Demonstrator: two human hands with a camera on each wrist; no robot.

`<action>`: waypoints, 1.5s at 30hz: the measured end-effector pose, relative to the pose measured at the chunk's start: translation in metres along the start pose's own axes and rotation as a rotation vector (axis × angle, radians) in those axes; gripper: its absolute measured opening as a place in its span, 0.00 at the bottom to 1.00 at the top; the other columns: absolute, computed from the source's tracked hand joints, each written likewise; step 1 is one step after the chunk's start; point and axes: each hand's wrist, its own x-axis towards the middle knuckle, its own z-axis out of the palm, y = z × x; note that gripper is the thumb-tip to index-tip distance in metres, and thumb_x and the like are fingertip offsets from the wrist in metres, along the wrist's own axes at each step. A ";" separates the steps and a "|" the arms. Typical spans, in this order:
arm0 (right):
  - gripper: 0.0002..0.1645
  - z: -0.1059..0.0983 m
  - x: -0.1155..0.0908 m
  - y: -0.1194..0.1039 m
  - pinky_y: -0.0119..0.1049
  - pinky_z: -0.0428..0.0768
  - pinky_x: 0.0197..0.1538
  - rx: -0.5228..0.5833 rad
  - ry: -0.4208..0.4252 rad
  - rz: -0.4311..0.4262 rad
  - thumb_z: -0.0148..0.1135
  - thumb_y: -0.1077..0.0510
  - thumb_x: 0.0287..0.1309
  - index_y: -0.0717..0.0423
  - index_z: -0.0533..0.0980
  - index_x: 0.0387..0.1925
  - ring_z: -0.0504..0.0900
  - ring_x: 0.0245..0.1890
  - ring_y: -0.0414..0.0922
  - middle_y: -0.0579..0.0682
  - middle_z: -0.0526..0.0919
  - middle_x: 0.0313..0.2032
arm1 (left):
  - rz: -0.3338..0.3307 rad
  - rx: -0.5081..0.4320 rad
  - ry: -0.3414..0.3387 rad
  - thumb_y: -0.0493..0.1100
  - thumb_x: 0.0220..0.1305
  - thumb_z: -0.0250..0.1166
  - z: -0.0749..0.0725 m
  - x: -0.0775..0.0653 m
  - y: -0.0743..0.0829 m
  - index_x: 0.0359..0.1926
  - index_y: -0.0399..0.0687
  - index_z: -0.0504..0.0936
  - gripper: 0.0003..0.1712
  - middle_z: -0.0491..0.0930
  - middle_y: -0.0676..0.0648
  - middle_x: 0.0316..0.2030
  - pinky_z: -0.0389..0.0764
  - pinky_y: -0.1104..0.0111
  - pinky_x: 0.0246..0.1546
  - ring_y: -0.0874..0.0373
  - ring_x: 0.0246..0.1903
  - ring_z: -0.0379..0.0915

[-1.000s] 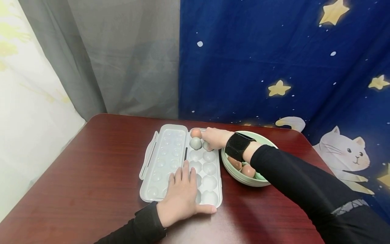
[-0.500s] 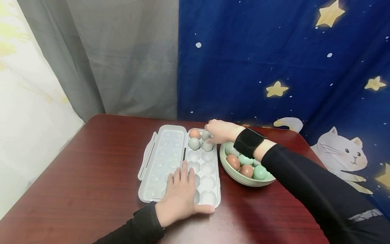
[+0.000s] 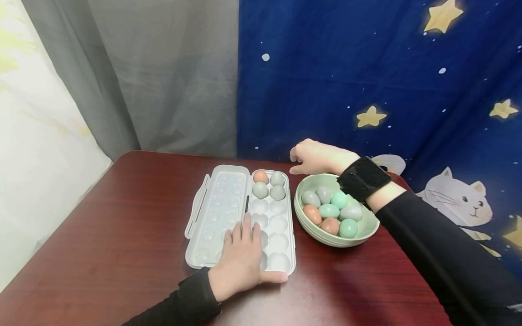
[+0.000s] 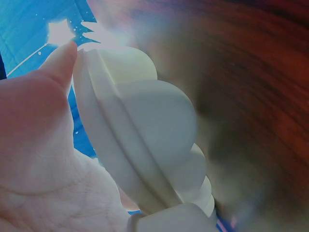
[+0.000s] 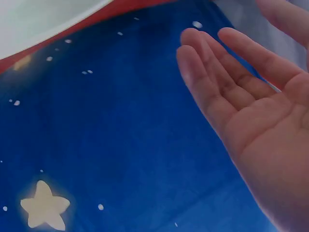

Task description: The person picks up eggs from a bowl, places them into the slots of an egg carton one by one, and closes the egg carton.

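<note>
A white plastic egg carton (image 3: pixel 289 217) lies open on the table, its lid (image 3: pixel 222 199) folded out to the left. At its far end sit a brown egg (image 3: pixel 260 177) and three grey-green eggs (image 3: pixel 260 190). My left hand (image 3: pixel 240 267) rests over the near end with fingers spread, thumb along the front edge; the left wrist view shows the carton's rounded cups (image 4: pixel 159 121) beside the palm. My right hand (image 3: pixel 320 157) hangs in the air above the far rim of a pale green bowl (image 3: pixel 302 217), holding nothing, fingers loosely bent. Brown, mint and grey eggs (image 3: pixel 328 211) fill the bowl's bottom.
The dark red wooden table (image 3: pixel 134 226) carries the carton and, just right of it, the bowl. Behind the table hang a grey curtain (image 3: pixel 179 81) and a blue star-patterned curtain (image 3: pixel 318 81). A white cloth (image 3: pixel 36 136) hangs at the left.
My right hand has let go of a grey-green egg in the carton's far right cup, then risen and moved right to above the bowl. The left hand has stayed on the carton.
</note>
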 end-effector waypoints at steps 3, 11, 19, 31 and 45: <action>0.13 -0.005 -0.013 -0.003 0.46 0.77 0.43 0.023 0.011 -0.020 0.67 0.55 0.60 0.63 0.81 0.39 0.77 0.34 0.49 0.52 0.80 0.31 | -0.005 -0.004 -0.008 0.82 0.37 0.67 0.000 0.000 0.000 0.68 0.27 0.61 0.74 0.50 0.26 0.70 0.59 0.40 0.59 0.31 0.64 0.53; 0.13 0.000 -0.047 -0.006 0.46 0.77 0.43 0.067 0.017 -0.017 0.66 0.57 0.61 0.63 0.82 0.42 0.77 0.35 0.48 0.51 0.81 0.33 | -0.015 -0.030 -0.029 0.81 0.37 0.67 0.000 0.001 -0.002 0.69 0.27 0.60 0.74 0.49 0.26 0.70 0.57 0.39 0.60 0.31 0.65 0.52; 0.12 0.014 -0.081 -0.009 0.46 0.79 0.41 0.099 0.065 -0.017 0.68 0.57 0.60 0.62 0.82 0.42 0.80 0.36 0.48 0.52 0.82 0.34 | -0.002 -0.029 -0.013 0.82 0.37 0.67 0.002 0.000 -0.001 0.69 0.27 0.60 0.74 0.50 0.26 0.70 0.58 0.39 0.60 0.31 0.65 0.53; 0.13 0.055 -0.124 0.004 0.42 0.79 0.39 0.237 0.171 0.061 0.68 0.56 0.59 0.61 0.82 0.42 0.81 0.34 0.42 0.46 0.84 0.36 | 0.015 -0.019 -0.003 0.81 0.38 0.67 -0.001 0.000 -0.003 0.68 0.26 0.61 0.74 0.50 0.25 0.69 0.59 0.39 0.59 0.30 0.64 0.54; 0.16 0.076 -0.166 0.019 0.46 0.80 0.36 0.247 0.213 0.218 0.71 0.56 0.55 0.66 0.81 0.38 0.83 0.33 0.48 0.52 0.84 0.33 | 0.011 -0.040 -0.018 0.81 0.38 0.68 -0.003 0.001 -0.004 0.68 0.25 0.61 0.74 0.49 0.25 0.70 0.58 0.39 0.60 0.29 0.64 0.54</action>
